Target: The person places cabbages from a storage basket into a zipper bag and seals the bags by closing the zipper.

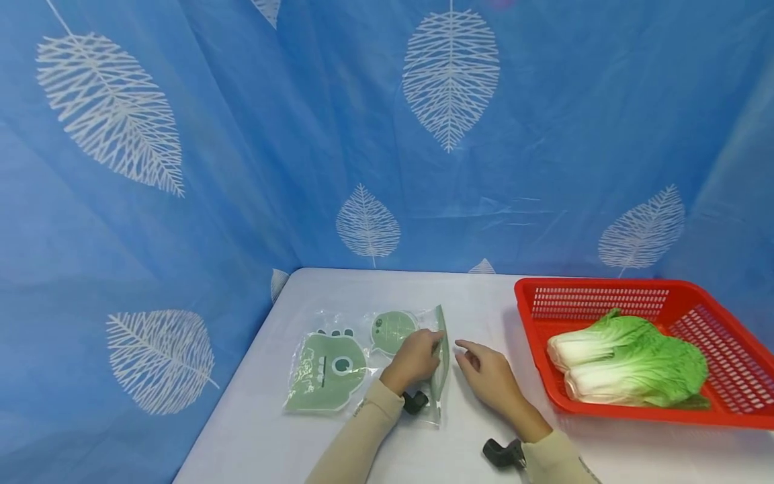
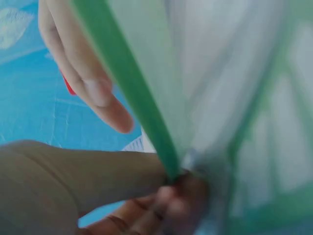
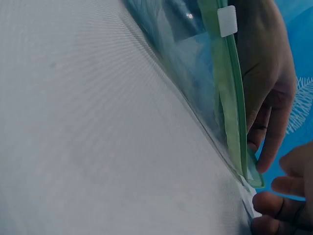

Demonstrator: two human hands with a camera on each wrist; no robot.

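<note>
Plainly, the left hand (image 1: 414, 356) has its finger and thumb drawn together on the green zip strip (image 1: 445, 376) of the bag (image 1: 363, 370), pinching it near its far corner. The right hand (image 1: 492, 380) holds nothing: its fingers are lightly bent, thumb and forefinger a little apart, their tips just to the right of the strip and pointing at it.

From the left fingers the bag spreads flat to the left over the table (image 1: 478, 302). A round green print (image 1: 393, 331) lies just left of those fingers, and a one-eyed print (image 1: 326, 376) farther left and nearer the person. In the right wrist view a white slider (image 3: 227, 21) sits on the strip, back from the left fingertips, alongside that hand.

Well to the right of the right fingers stands a red basket (image 1: 665, 415), with cabbages (image 1: 635, 363) lying inside against its left part. Beyond both hands' fingers hangs a blue curtain (image 1: 290, 101) with white leaves (image 1: 450, 81). Behind the fingers, at each wrist, come a black device (image 1: 503, 454) and a beige sleeve (image 1: 357, 437).
</note>
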